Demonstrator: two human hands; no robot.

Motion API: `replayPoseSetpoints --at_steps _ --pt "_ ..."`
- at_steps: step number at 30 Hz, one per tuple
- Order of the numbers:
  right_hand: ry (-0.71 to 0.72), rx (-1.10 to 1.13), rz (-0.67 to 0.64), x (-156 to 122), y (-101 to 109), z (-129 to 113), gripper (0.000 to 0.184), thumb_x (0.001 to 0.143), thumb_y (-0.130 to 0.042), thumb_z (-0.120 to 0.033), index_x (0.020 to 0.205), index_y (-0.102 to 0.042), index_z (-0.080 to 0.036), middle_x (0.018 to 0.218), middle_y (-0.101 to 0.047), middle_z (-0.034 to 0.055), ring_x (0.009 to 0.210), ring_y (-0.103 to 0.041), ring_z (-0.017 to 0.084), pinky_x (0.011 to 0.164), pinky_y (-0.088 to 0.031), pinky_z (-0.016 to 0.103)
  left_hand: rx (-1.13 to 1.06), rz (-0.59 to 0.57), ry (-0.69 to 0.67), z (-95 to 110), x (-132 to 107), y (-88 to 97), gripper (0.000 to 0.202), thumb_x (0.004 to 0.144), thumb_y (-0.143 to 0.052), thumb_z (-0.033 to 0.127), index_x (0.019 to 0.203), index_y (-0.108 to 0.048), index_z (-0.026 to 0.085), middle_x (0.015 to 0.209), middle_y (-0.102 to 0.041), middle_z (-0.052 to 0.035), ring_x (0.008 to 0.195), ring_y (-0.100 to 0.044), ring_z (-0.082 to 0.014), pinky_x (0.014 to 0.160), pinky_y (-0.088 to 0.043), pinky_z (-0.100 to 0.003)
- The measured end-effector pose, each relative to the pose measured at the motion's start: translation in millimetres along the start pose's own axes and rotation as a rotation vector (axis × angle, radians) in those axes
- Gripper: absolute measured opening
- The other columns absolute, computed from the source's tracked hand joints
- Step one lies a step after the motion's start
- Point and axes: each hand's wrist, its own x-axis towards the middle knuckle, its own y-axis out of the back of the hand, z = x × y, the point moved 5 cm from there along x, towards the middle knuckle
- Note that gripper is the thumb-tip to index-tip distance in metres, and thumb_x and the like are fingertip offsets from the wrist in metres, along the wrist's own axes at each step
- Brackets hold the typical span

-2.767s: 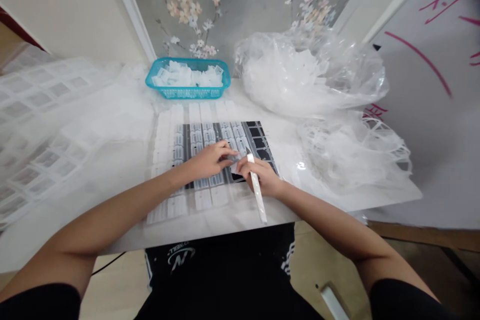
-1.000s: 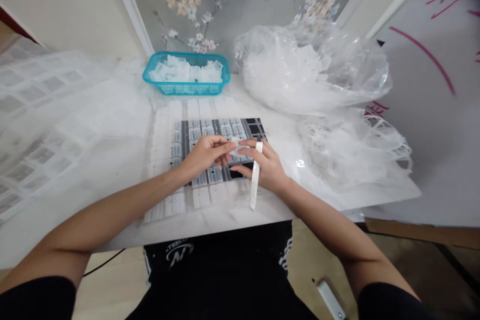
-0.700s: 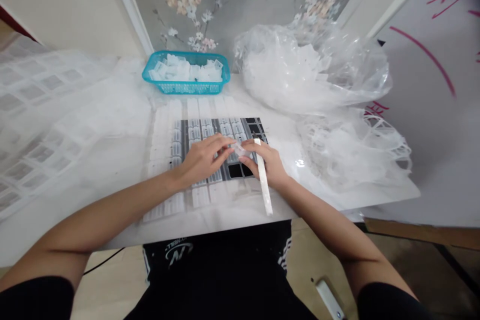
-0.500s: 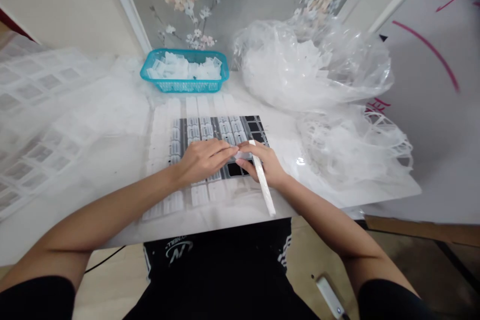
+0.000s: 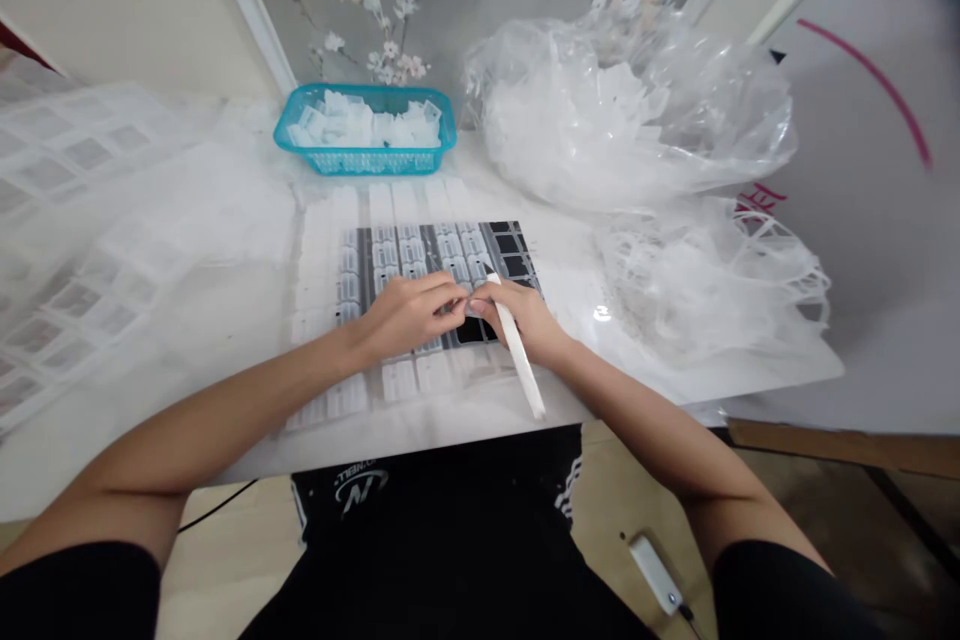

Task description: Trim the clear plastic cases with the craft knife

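The basket (image 5: pixel 365 161) at 11 o'clock is translucent teal plastic, mesh-sided. At 1, the bag (image 5: pixel 630 135) is clear, crinkled, glossy plastic. The tabletop (image 5: pixel 566 260) looks smooth, glinting at 3; the tool (image 5: pixel 517 350) at 5, smooth; the shirt (image 5: pixel 450 550) at 6, matt cloth.

The hands (image 5: pixel 409 315) (image 5: pixel 534 323) have drawn closer together and the white-handled tool (image 5: pixel 519 352) leans further over.

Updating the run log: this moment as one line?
left hand: curled, hold unclear | right hand: gripping white stick, dark-tipped | blue basket: holds translucent pieces | clear bag: right of basket
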Motion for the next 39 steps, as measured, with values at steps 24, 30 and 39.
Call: replayPoseSetpoints --at_steps 24,30,39 --pt "0.254 -0.067 0.209 -5.7 6.7 -7.0 0.012 0.092 -0.049 -0.016 0.090 -0.059 -0.022 0.090 -0.068 0.0045 0.100 -0.063 0.023 0.086 -0.053 0.044 -0.592 -0.109 0.937 -52.0 -15.9 -22.2 0.015 0.073 -0.063 0.030 0.078 -0.068 0.017 0.049 -0.060 0.0014 0.043 -0.060 -0.0141 0.040 -0.045 -0.020" --pt "0.267 0.059 0.317 -5.6 18.7 -8.5 0.013 0.093 -0.047 -0.019 0.089 -0.059 -0.024 0.089 -0.069 0.0034 0.099 -0.063 0.023 0.085 -0.055 0.045 -0.700 0.041 1.003 -61.8 -16.0 -23.1 0.018 0.074 -0.064 0.032 0.077 -0.065 0.015 0.050 -0.061 0.0008 0.042 -0.059 -0.0140 0.043 -0.050 -0.022" --pt "0.214 0.050 0.563 -16.4 40.3 -11.0 0.016 0.095 -0.044 -0.029 0.086 -0.057 -0.025 0.090 -0.068 0.0051 0.096 -0.065 0.025 0.083 -0.055 0.048 -0.794 0.133 0.980 -78.7 -17.3 -20.2 0.024 0.078 -0.065 0.039 0.082 -0.063 0.015 0.052 -0.057 0.0016 0.044 -0.057 -0.0123 0.042 -0.045 -0.020"
